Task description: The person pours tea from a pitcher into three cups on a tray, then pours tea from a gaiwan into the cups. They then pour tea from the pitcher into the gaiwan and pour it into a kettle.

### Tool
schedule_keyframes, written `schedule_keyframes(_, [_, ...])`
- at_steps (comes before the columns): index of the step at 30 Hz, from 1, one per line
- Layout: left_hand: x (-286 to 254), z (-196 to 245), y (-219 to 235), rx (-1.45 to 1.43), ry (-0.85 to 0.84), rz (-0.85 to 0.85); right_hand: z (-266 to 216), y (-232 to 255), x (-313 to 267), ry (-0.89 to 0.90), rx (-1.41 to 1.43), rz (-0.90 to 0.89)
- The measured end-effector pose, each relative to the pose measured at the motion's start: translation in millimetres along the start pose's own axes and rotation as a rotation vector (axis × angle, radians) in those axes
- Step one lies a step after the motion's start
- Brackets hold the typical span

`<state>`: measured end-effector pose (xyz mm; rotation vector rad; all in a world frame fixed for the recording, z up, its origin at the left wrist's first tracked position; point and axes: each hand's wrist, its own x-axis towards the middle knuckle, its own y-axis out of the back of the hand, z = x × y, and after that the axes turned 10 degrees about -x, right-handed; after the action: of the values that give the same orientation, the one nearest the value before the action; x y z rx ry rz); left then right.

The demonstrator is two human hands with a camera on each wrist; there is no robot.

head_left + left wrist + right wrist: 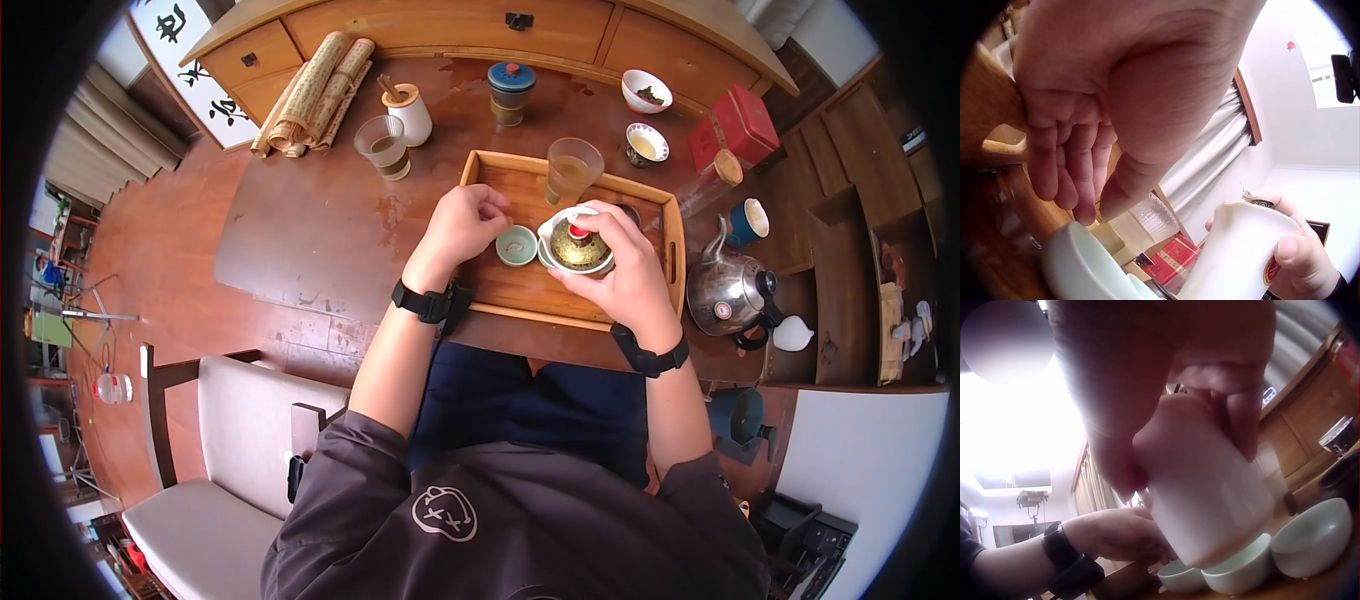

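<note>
A white spouted pitcher (pixel 1229 250) with a green-gold lid (pixel 580 252) and red knob is gripped by my right hand (pixel 630 265), fingers over the top and side. It tilts over pale green teacups (pixel 1238 565) in the right wrist view. My left hand (pixel 465 225) hovers at the left of a small pale green cup (pixel 517 246), fingers loosely bent and holding nothing. In the left wrist view its fingertips (pixel 1087 215) hang right at that cup's rim. These cups stand on a wooden tray (pixel 540 292); the pitcher hides some of them in the head view.
A glass (pixel 573 175) of tea stands at the tray's back. To the right are a steel kettle (pixel 725 295), a corked glass jar (pixel 712 180) and a red box (pixel 735 130). Farther back stand a blue-lidded cup (pixel 511 92), another glass (pixel 385 152) and bamboo scrolls (pixel 325 95).
</note>
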<state>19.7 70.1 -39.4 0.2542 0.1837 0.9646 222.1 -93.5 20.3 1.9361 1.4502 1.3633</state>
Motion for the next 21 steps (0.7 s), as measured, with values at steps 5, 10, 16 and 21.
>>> schedule_keyframes(5, [-1.5,3.7,-0.1,0.0,0.014,0.008,-0.8,1.6,4.6,0.005,-0.013,-0.049])
schedule_keyframes(10, [0.4,-0.7,-0.9,0.003,0.004,0.012,-3.5,4.5,9.5,0.026,-0.045,-0.077])
schedule_keyframes(16, [0.8,-1.0,-1.1,0.001,0.002,0.012,-9.2,7.9,14.5,0.038,-0.079,-0.12])
schedule_keyframes(21, [-0.3,0.8,-1.0,0.022,-0.012,0.017,-9.2,6.6,17.1,0.063,-0.112,-0.113])
